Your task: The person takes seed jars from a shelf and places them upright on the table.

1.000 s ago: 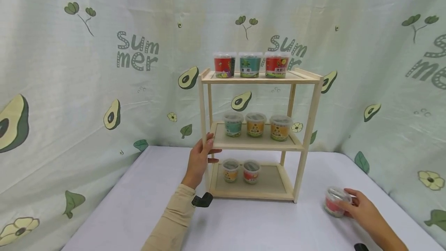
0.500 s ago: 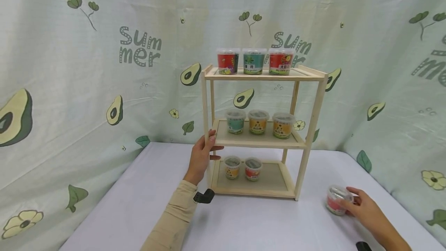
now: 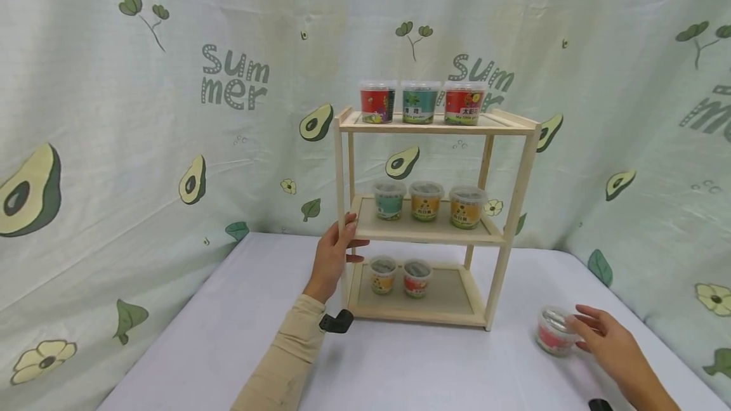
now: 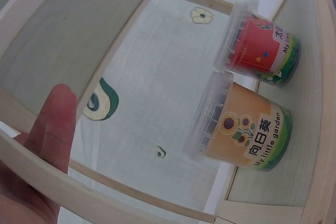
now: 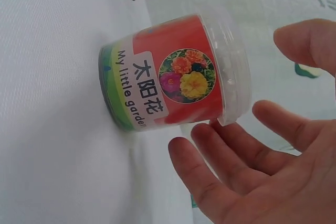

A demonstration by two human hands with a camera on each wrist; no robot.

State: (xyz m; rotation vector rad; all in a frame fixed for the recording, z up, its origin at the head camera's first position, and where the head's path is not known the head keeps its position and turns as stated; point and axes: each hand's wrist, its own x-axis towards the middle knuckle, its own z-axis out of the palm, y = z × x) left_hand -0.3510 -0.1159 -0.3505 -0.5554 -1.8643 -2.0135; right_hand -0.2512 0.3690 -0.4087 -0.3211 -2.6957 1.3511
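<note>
The red cup stands upright on the white counter, to the right of the wooden rack and apart from it. It wears a clear lid, and its label shows a round picture of flowers and the words "My little garden". My right hand is just beside this cup; its fingers are spread wide, and the thumb stands away from the lid. Whether one fingertip touches the cup, I cannot tell.

My left hand holds the front left post of the rack, at about the height of the middle shelf. My left sleeve is beige.

On the bottom shelf there are two lidded cups close together: an orange cup with sunflowers, and to its right a second red cup. The middle shelf carries three cups in a row, namely one teal cup and two orange ones. On the top shelf another teal cup stands between two red ones. Behind the rack hangs a pale cloth, printed with avocados, leaves and the word "summer".
</note>
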